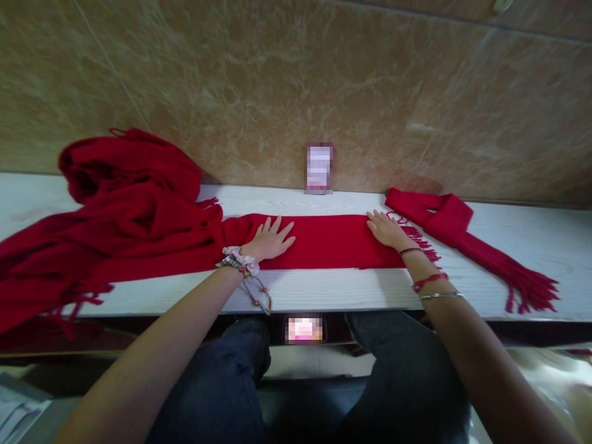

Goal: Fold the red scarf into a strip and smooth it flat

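Note:
A red scarf lies flat in a long strip along the white tabletop. My left hand rests on its left part, fingers spread and palm down. Over the scarf's right end, beside the fringe, my right hand lies flat with fingers stretched out. Left of my left hand, the strip runs up against a heap of red fringed cloth; whether they are joined I cannot tell. Another red scarf, folded over on itself with a fringed end, lies to the right of my right hand.
Behind the table rises a brown marbled wall. A small upright item with a blurred face leans there at the table's back edge. Below the front edge, a blurred bright screen shows between my knees. Some heaped cloth hangs over the front edge at left.

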A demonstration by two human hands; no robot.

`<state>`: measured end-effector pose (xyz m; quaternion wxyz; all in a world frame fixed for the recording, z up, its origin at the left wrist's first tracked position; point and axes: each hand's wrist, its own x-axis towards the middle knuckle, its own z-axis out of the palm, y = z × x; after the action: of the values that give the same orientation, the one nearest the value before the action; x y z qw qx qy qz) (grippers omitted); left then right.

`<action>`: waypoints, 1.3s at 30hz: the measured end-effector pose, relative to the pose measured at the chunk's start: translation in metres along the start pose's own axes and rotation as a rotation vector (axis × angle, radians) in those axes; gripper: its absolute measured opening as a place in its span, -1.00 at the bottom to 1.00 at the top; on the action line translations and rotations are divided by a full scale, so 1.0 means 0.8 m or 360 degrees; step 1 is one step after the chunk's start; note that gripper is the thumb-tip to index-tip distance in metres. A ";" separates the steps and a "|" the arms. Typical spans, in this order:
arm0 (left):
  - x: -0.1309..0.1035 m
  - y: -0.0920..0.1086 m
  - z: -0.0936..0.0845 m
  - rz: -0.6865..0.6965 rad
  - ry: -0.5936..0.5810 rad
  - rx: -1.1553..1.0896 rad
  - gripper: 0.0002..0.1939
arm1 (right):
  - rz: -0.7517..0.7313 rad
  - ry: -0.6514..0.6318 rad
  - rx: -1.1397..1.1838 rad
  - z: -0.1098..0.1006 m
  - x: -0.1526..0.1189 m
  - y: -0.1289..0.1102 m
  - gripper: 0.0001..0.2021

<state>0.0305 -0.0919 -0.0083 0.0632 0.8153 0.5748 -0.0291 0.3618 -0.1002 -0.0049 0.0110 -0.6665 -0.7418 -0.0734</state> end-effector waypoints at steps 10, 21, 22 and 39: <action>-0.014 0.010 -0.008 0.0017 0.0112 0.0055 -0.42 | -0.0388 0.0295 0.0088 -0.032 -0.005 -0.078 -0.49; -0.015 0.007 0.003 0.0035 0.0277 0.0071 -0.44 | -0.0486 -0.0050 0.0125 -0.013 -0.011 -0.079 -0.53; -0.015 0.006 0.003 0.0038 0.0275 0.0070 -0.44 | -0.0401 -0.0050 0.0143 -0.012 -0.010 -0.069 -0.53; -0.020 0.025 -0.004 0.0103 0.0309 0.0042 -0.46 | -0.0607 0.0153 0.0164 -0.021 -0.018 -0.101 -0.50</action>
<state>0.0440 -0.1134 -0.0022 -0.0026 0.8333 0.5511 0.0446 0.2818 -0.1244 0.0022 0.0665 -0.5083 -0.8559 -0.0679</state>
